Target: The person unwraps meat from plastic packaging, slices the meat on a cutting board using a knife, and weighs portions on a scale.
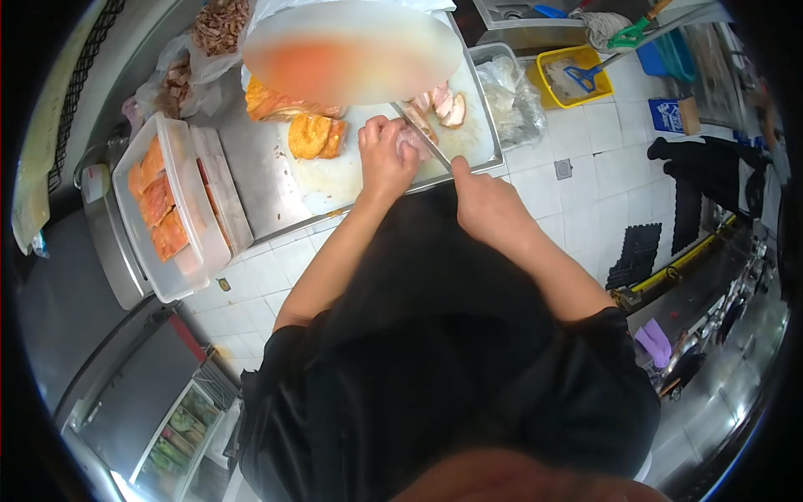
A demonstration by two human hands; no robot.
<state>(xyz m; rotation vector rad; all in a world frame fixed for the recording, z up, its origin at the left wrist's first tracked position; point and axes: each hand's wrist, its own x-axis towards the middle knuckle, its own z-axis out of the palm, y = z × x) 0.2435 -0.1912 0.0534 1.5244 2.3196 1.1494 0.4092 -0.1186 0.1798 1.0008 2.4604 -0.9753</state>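
Note:
My right hand [489, 205] is wrapped round the handle of a knife [433, 152], its blade slanting up and left across the white cutting board [330, 188]. Close beside the blade, my left hand [389, 157] has curled fingers pressing on a piece of roast pork [422, 125], partly hidden by the fingers and blade. Several cut pork slices [452, 110] lie just beyond the knife. To the left sit a golden, crackling-topped pork block [316, 137] and a larger pork slab [272, 105]. A blurred oval covers the board's far part.
At left, a clear plastic tub [188, 243] holds several orange-brown meat slabs [157, 205]. Bags of meat pieces [219, 29] stand behind. Right of the board are a plastic-lined container [502, 100] and a yellow bucket [545, 75] on the tiled floor [594, 192].

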